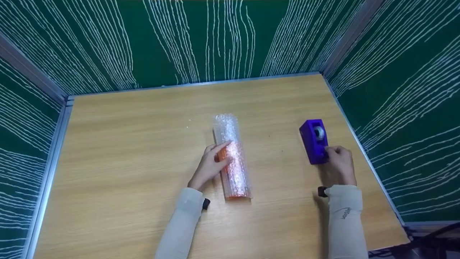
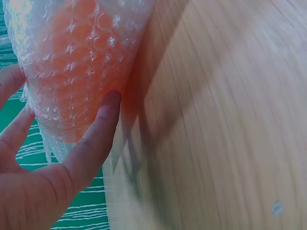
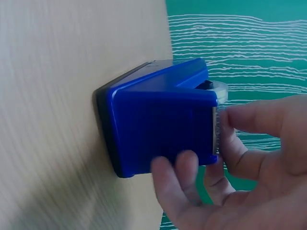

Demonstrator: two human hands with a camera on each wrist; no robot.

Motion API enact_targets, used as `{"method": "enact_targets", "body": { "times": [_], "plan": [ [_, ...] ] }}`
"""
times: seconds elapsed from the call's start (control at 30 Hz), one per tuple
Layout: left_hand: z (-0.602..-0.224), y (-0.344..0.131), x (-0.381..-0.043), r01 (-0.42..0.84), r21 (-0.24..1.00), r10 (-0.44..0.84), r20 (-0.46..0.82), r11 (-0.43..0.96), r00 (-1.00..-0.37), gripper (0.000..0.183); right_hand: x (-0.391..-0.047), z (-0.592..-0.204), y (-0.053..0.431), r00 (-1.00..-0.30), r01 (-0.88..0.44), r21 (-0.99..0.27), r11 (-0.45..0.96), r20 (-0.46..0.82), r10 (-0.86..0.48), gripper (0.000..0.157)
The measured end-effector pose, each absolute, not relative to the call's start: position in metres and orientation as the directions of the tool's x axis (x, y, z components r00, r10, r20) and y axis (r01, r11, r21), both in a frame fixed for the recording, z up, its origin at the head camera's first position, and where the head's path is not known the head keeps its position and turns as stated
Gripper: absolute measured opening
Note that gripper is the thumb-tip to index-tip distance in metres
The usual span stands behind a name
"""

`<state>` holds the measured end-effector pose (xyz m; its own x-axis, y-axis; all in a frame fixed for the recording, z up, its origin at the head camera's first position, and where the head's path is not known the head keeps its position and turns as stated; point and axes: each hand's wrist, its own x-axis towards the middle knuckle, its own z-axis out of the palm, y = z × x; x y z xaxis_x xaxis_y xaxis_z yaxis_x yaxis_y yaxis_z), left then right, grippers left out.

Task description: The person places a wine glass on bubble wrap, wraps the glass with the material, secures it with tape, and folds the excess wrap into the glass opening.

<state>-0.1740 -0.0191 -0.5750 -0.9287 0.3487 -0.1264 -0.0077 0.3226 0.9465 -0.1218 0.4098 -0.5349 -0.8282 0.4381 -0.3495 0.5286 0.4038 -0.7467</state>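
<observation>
A bundle in clear bubble wrap (image 1: 242, 174), orange inside, lies lengthwise on the table. My left hand (image 1: 212, 163) holds it from its left side, thumb and forefinger on the wrap. In the left wrist view the thumb (image 2: 98, 136) presses along one side of the bubble wrap (image 2: 72, 72), with fingers at the other side. To the right stands a purple-blue tape dispenser (image 1: 311, 145) with a roll of clear tape (image 1: 318, 133). My right hand (image 1: 340, 162) pinches at its front end, fingertips right at the toothed cutter (image 3: 216, 132), where the tape end is hardly visible.
The wooden table (image 1: 136, 151) is bounded by metal frame edges and green panels (image 1: 230, 43) with white wavy lines at the back and both sides. Tiny white scraps (image 1: 187, 124) lie left of the bundle. Dark cables (image 1: 431, 237) show beyond the table's right front corner.
</observation>
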Motion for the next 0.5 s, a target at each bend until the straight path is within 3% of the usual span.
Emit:
{"method": "enact_targets", "body": {
  "times": [0.27,0.5],
  "plan": [
    [-0.575,-0.017,-0.172,-0.023,0.947,0.353,-0.142,0.320,-0.925,0.059,-0.110,-0.531,0.413,-0.758,0.600,-0.788,0.135,-0.507,0.410,0.050],
    [-0.573,-0.017,-0.171,-0.031,0.951,0.345,-0.142,0.307,-0.928,0.058,-0.100,-0.531,0.408,-0.771,0.530,-0.848,0.016,-0.473,0.426,0.042]
  ]
}}
